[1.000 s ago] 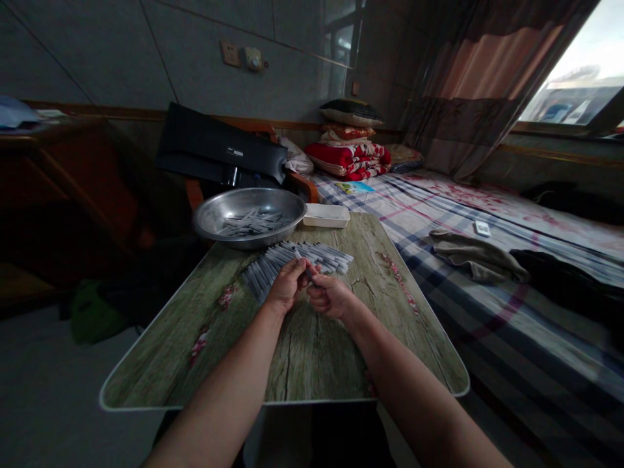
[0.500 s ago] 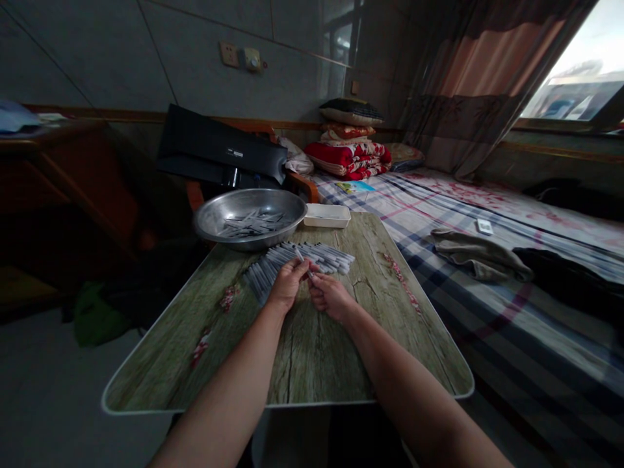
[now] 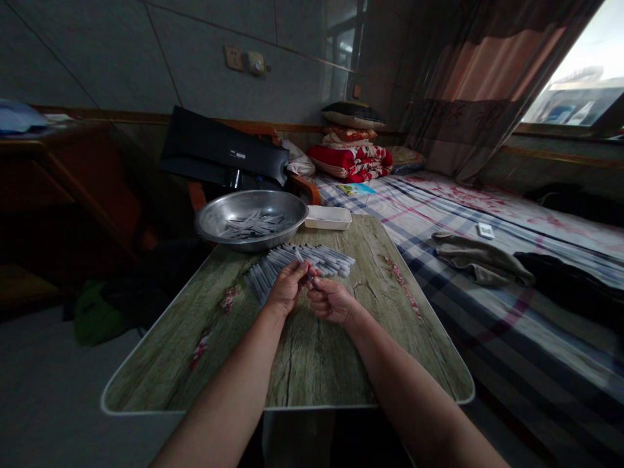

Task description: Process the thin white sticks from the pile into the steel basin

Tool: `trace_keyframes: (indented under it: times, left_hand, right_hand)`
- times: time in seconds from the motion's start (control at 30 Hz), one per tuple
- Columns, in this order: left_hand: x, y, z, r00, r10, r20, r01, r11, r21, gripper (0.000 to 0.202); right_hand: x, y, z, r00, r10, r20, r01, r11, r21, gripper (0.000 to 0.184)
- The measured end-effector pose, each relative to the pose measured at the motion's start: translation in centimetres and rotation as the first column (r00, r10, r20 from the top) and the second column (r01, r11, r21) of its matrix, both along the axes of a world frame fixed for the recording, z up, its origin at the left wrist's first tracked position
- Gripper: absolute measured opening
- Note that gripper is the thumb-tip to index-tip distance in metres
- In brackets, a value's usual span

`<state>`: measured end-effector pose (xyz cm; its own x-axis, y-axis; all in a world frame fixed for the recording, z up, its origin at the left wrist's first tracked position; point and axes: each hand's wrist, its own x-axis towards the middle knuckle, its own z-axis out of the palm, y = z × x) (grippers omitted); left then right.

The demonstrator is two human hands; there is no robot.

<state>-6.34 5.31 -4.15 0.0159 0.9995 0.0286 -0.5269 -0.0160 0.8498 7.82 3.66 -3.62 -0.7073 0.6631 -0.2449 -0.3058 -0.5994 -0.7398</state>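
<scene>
Your left hand (image 3: pixel 287 287) and right hand (image 3: pixel 331 301) are clamped together on one grey stick (image 3: pixel 306 272). The stick pile (image 3: pixel 324 259) lies just beyond them, mid-frame.

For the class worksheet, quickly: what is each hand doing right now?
Left hand: closed, pinching a thin pale rod.
Right hand: closed, fingertips apparently on the rod's lower end.
</scene>
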Motion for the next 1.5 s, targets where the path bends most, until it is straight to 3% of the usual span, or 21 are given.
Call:
trace_keyframes:
  times: [0.07, 0.13, 0.2, 0.27, 0.33, 0.4, 0.47, 0.53, 0.6, 0.67, 0.77, 0.8, 0.87, 0.97, 1.2, 1.4, 1.5]
  left_hand:
    - [0.2, 0.2, -0.1, 0.999, 0.042, 0.004, -0.042, 0.999, -0.002, 0.042]
    - [0.4, 0.5, -0.3, 0.996, 0.083, 0.019, -0.082, 0.996, -0.026, 0.044]
    - [0.7, 0.7, -0.6, 0.992, 0.125, 0.019, -0.124, 0.991, -0.041, 0.045]
    - [0.8, 0.8, -0.8, 0.986, 0.168, 0.005, -0.168, 0.986, -0.019, 0.043]
    - [1.0, 0.8, -1.0, 0.98, 0.196, -0.024, -0.196, 0.98, 0.017, 0.039]
    - [1.1, 0.7, -1.0, 0.974, 0.217, -0.063, -0.214, 0.976, 0.043, 0.035]
    - [1.1, 0.6, -0.9, 0.968, 0.233, -0.091, -0.228, 0.972, 0.057, 0.032]
    - [1.1, 0.7, -0.8, 0.967, 0.238, -0.09, -0.234, 0.971, 0.058, 0.033]
    - [1.0, 0.7, -0.7, 0.976, 0.208, -0.062, -0.206, 0.978, 0.033, 0.037]
    - [0.8, 0.7, -0.6, 0.989, 0.145, -0.027, -0.145, 0.989, 0.007, 0.041]
    - [0.3, 0.6, -0.4, 0.999, 0.029, 0.018, -0.029, 1.0, -0.003, 0.04]
    - [0.0, 0.5, -0.3, 1.0, -0.011, 0.026, 0.011, 1.0, -0.006, 0.039]
    - [-0.4, 0.3, -0.2, 0.995, -0.094, 0.032, 0.095, 0.995, -0.022, 0.037]
    - [-0.8, 0.3, -0.3, 0.987, -0.156, 0.033, 0.157, 0.987, -0.037, 0.038]
    - [-0.2, 0.5, -0.1, 0.998, -0.046, 0.046, 0.047, 0.998, -0.032, 0.042]
    - [-0.1, 0.4, -0.1, 0.99, -0.018, 0.141, 0.026, 0.998, -0.06, 0.041]
    - [-0.2, 0.6, 0.0, 0.989, 0.024, 0.143, -0.017, 0.999, -0.045, 0.04]
  right_hand:
    - [-0.6, 0.1, -0.4, 0.989, -0.118, 0.084, 0.106, 0.986, 0.131, 0.034]
    - [-1.2, 0.2, -0.5, 0.938, -0.272, 0.214, 0.199, 0.93, 0.31, 0.028]
    - [-1.8, 0.1, -0.5, 0.831, -0.459, 0.315, 0.228, 0.796, 0.56, 0.015]
    - [-2.1, 0.0, -0.3, 0.701, -0.607, 0.374, 0.165, 0.649, 0.743, 0.019]
    - [-2.2, -0.1, -0.3, 0.579, -0.679, 0.452, 0.06, 0.588, 0.807, 0.028]
    - [-2.1, -0.2, -0.4, 0.489, -0.693, 0.53, -0.009, 0.604, 0.797, 0.03]
    - [-2.1, -0.2, -0.5, 0.457, -0.7, 0.548, 0.0, 0.616, 0.788, 0.027]
    - [-2.1, -0.2, -0.6, 0.494, -0.716, 0.493, 0.066, 0.596, 0.8, 0.024]
    - [-2.1, -0.1, -0.5, 0.601, -0.688, 0.406, 0.145, 0.594, 0.791, 0.019]
    - [-1.9, -0.1, -0.5, 0.747, -0.57, 0.341, 0.21, 0.69, 0.693, 0.012]
    - [-1.5, -0.1, -0.4, 0.913, -0.315, 0.259, 0.215, 0.912, 0.35, 0.026]
    - [-1.3, -0.1, -0.4, 0.949, -0.229, 0.216, 0.178, 0.956, 0.233, 0.03]
    - [-0.9, 0.0, -0.3, 0.991, -0.077, 0.112, 0.068, 0.995, 0.077, 0.034]
    - [-0.5, 0.1, -0.1, 0.999, 0.036, 0.009, -0.036, 0.999, 0.004, 0.034]
    - [-1.2, -0.4, -0.2, 0.97, -0.203, 0.133, 0.178, 0.968, 0.18, 0.037]
    - [-1.6, -0.6, -0.2, 0.983, -0.155, 0.097, 0.127, 0.96, 0.249, 0.046]
    - [-1.8, -0.6, -0.3, 0.959, -0.247, 0.139, 0.186, 0.919, 0.348, 0.044]
